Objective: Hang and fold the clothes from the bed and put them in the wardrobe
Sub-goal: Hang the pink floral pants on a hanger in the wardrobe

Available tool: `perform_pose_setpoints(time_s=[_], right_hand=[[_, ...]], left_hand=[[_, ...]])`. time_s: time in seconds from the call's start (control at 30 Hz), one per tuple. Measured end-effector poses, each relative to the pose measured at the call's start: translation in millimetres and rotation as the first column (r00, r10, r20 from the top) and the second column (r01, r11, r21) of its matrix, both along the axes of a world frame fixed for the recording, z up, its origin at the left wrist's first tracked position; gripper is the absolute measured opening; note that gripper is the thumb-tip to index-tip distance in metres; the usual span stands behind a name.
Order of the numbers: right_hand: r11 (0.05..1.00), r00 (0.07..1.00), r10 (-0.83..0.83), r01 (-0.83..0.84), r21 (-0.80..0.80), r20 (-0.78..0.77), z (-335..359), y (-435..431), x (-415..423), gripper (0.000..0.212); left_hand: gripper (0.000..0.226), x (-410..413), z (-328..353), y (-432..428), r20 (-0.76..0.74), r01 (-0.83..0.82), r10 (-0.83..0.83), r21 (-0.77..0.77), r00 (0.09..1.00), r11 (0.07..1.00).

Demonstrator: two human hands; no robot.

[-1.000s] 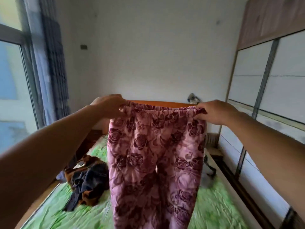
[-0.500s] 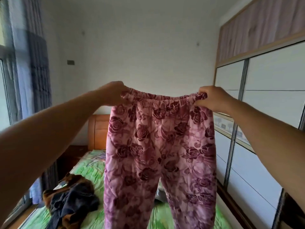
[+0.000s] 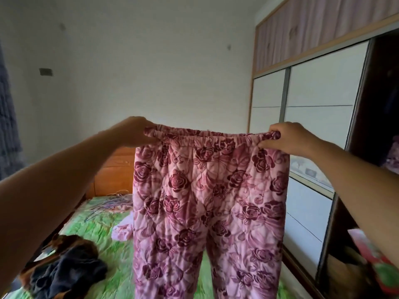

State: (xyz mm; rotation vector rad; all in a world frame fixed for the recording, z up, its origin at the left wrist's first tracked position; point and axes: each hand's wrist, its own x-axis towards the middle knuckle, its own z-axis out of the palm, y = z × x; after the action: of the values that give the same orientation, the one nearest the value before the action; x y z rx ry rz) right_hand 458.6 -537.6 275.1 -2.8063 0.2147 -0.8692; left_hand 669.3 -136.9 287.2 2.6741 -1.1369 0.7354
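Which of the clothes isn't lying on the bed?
The pink rose-print trousers: the left hand and right hand hold their waistband up. The dark brown-and-black heap and the small pale pink piece lie on the green bed.

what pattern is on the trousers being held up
Dark maroon roses on pink quilted trousers, head view.

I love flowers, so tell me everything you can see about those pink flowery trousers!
The pink trousers look thick and quilted, printed with dark red roses. A gathered elastic waistband runs across the top. The left hand and right hand each grip one end, holding it wide, so both legs hang down over the green bed. Their hems are out of view.
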Motion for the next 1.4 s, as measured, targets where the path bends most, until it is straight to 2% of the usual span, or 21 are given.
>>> perform_pose_setpoints(time_s=[0.1, 0.13, 0.27, 0.33, 0.37, 0.4, 0.53, 0.6, 0.7, 0.87, 0.93, 1.03, 1.17, 1.27, 1.4], right_hand=[[0.999, 0.999, -0.034, 0.033, -0.017, -0.034, -11, -7, -16, 0.048], [0.999, 0.998, -0.039, 0.039, -0.006, -0.057, -13, -9, -21, 0.044], [0.984, 0.982, -0.06, 0.088, 0.155, -0.179, -17, -24, -51, 0.015], [0.974, 0.975, -0.062, 0.105, 0.202, -0.211, -17, -32, -65, 0.012], [0.971, 0.971, -0.077, 0.124, 0.203, -0.224, -18, -39, -75, 0.014], [0.97, 0.964, -0.1, 0.149, 0.192, -0.245, -18, -45, -85, 0.015], [0.963, 0.913, -0.254, 0.27, 0.007, -0.319, -24, -82, -139, 0.015], [0.952, 0.911, -0.3, 0.305, -0.028, -0.284, -26, -102, -169, 0.02], [0.953, 0.948, -0.28, 0.294, 0.074, -0.152, -31, -133, -214, 0.03], [0.953, 0.967, -0.24, 0.251, 0.172, -0.082, -32, -189, -294, 0.023], [0.945, 0.967, -0.241, 0.252, 0.207, -0.079, -32, -216, -327, 0.018], [0.928, 0.962, -0.248, 0.271, 0.256, -0.118, -29, -253, -372, 0.032], [0.918, 0.934, -0.315, 0.345, 0.195, -0.17, -25, -295, -425, 0.037], [0.893, 0.894, -0.408, 0.433, 0.122, -0.183, -23, -327, -461, 0.025], [0.854, 0.849, -0.499, 0.516, 0.07, -0.172, -24, -375, -493, 0.021]], left_hand=[[0.022, 1, -12, -46, -0.022, 0.084, -0.083, 0.022, 0.996, 0.996], [0.028, -2, -16, -62, -0.031, 0.127, -0.126, 0.026, 0.992, 0.992], [0.046, -20, -29, -122, -0.077, 0.282, -0.278, 0.045, 0.957, 0.958], [0.038, -28, -32, -144, -0.092, 0.287, -0.28, 0.082, 0.956, 0.954], [0.026, -35, -34, -156, -0.1, 0.267, -0.258, 0.091, 0.961, 0.959], [0.018, -41, -35, -167, -0.104, 0.251, -0.242, 0.094, 0.965, 0.963], [0.017, -70, -38, -213, -0.058, 0.26, -0.255, 0.129, 0.965, 0.957], [0.018, -92, -36, -237, -0.055, 0.259, -0.253, 0.152, 0.966, 0.954], [0.025, -132, -30, -279, -0.078, 0.305, -0.296, 0.173, 0.952, 0.937], [0.047, -206, -25, -360, -0.026, 0.339, -0.347, 0.294, 0.938, 0.894], [0.045, -229, -22, -396, 0.003, 0.368, -0.382, 0.263, 0.924, 0.892], [0.035, -261, -15, -450, -0.018, 0.476, -0.48, 0.164, 0.877, 0.864], [0.034, -296, -10, -519, 0.002, 0.542, -0.547, 0.129, 0.837, 0.83], [0.035, -311, -14, -570, 0.002, 0.57, -0.573, 0.096, 0.819, 0.816], [0.029, -320, -24, -637, -0.03, 0.631, -0.631, 0.073, 0.775, 0.772]])
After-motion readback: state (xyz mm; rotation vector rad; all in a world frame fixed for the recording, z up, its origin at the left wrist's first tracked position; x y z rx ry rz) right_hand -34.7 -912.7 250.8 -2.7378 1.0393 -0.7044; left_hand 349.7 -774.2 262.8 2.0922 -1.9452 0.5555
